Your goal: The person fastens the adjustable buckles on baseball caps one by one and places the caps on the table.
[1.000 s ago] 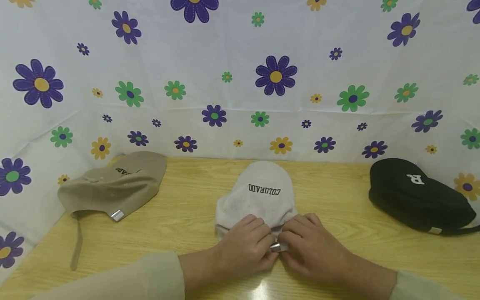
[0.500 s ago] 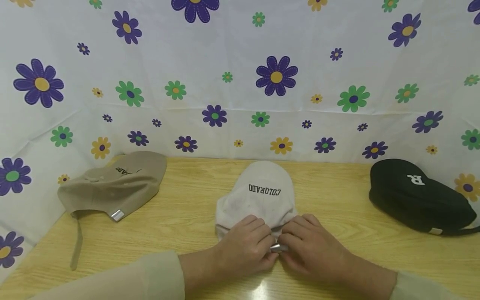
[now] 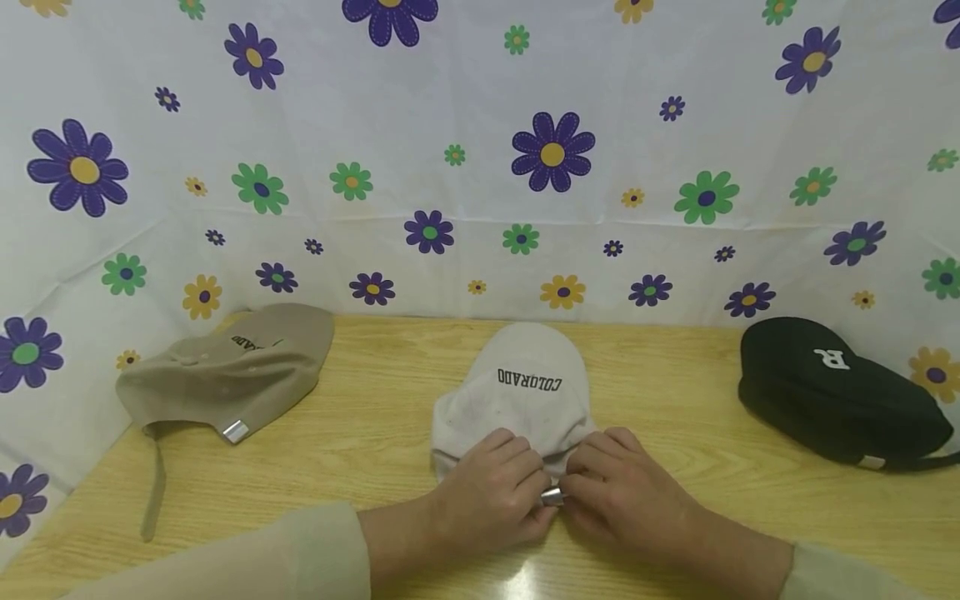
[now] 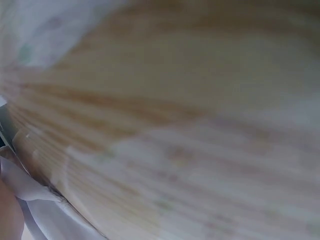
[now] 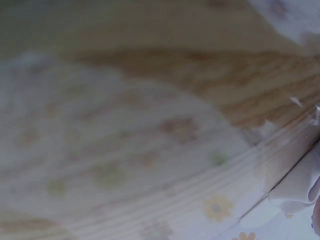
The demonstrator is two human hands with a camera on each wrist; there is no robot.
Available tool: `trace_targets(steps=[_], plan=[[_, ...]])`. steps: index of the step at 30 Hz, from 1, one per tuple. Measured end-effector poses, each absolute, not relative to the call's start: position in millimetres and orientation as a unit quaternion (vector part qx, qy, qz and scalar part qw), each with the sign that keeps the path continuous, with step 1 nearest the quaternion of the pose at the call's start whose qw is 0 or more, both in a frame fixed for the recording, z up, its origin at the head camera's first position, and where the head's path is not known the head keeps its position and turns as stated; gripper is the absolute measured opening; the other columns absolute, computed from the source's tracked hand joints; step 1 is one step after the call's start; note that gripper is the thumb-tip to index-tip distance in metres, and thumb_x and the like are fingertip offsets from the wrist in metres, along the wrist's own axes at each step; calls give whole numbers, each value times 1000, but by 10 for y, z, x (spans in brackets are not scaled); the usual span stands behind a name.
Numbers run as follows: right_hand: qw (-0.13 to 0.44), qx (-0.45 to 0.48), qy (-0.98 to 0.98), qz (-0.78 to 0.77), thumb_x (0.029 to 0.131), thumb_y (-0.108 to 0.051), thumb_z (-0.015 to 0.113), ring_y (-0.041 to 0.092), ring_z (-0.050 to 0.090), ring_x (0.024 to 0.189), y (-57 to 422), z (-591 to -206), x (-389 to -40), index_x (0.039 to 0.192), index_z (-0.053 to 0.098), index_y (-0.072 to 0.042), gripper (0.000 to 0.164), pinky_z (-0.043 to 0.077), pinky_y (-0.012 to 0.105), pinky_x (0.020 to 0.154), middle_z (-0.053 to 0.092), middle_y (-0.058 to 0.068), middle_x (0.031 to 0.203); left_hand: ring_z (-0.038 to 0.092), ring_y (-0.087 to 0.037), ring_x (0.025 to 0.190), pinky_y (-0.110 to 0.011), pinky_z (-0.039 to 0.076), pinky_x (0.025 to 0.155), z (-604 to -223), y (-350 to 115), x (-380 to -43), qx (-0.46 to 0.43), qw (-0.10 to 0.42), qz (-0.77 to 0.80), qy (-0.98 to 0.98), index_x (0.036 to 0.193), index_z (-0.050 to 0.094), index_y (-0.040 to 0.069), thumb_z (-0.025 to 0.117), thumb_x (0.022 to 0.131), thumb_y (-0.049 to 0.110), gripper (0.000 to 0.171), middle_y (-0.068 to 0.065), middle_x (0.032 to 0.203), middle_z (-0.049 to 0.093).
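A pale cap point(image 3: 517, 408) lettered COLORADO lies on the table in the middle of the head view, its back edge toward me. At that near edge both hands meet around a silver buckle point(image 3: 552, 497). My left hand point(image 3: 491, 492) pinches the strap end at the buckle's left side. From the right, my right hand point(image 3: 630, 492) pinches at the buckle's other end with curled fingers. The strap itself is mostly hidden by the fingers. Only a bit of the pale cap shows at the edges of the left wrist view and the right wrist view.
A tan cap point(image 3: 232, 375) with a hanging strap lies at the left of the wooden table point(image 3: 390, 367). A black cap point(image 3: 832, 400) with a white R lies at the right. A flowered white cloth point(image 3: 480, 100) hangs behind the table.
My right fingertips have shifted slightly at the buckle, and less shiny metal and strap shows between the hands. The left hand and all three caps stay in place.
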State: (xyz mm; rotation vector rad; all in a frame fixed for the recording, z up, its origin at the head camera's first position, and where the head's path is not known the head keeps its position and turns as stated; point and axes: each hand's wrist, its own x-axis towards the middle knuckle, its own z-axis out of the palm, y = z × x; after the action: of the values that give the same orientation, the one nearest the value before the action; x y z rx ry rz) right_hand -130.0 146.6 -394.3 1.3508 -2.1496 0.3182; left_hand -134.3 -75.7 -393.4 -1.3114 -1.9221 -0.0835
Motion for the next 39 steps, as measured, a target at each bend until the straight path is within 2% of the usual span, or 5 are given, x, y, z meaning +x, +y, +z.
trace_targets(steps=[5, 18, 39], plan=[[279, 499, -812, 119, 80, -22, 72, 10, 54, 91, 1481, -3935, -1296, 89, 72, -20, 9, 39, 30, 85, 60, -10, 91, 48, -11, 66, -26, 41, 68, -3944, -750, -1338, -517, 394, -33, -760, 73, 61, 18, 66, 79, 32, 16, 7, 73, 54], [276, 484, -821, 122, 76, -22, 72, 9, 51, 86, 1492, -3908, -1285, 78, 66, -22, 6, 38, 30, 83, 55, -11, 86, 48, -11, 65, -26, 41, 68, -3950, -751, -1335, -514, 394, -35, -761, 71, 59, 19, 66, 78, 31, 16, 7, 72, 54], [274, 465, -833, 118, 76, -25, 71, 9, 50, 85, 1488, -3926, -1283, 79, 67, -23, 6, 37, 34, 82, 55, -12, 86, 49, -10, 67, -26, 41, 69, -3953, -767, -1346, -515, 385, -40, -765, 72, 61, 19, 66, 80, 32, 15, 8, 74, 56]])
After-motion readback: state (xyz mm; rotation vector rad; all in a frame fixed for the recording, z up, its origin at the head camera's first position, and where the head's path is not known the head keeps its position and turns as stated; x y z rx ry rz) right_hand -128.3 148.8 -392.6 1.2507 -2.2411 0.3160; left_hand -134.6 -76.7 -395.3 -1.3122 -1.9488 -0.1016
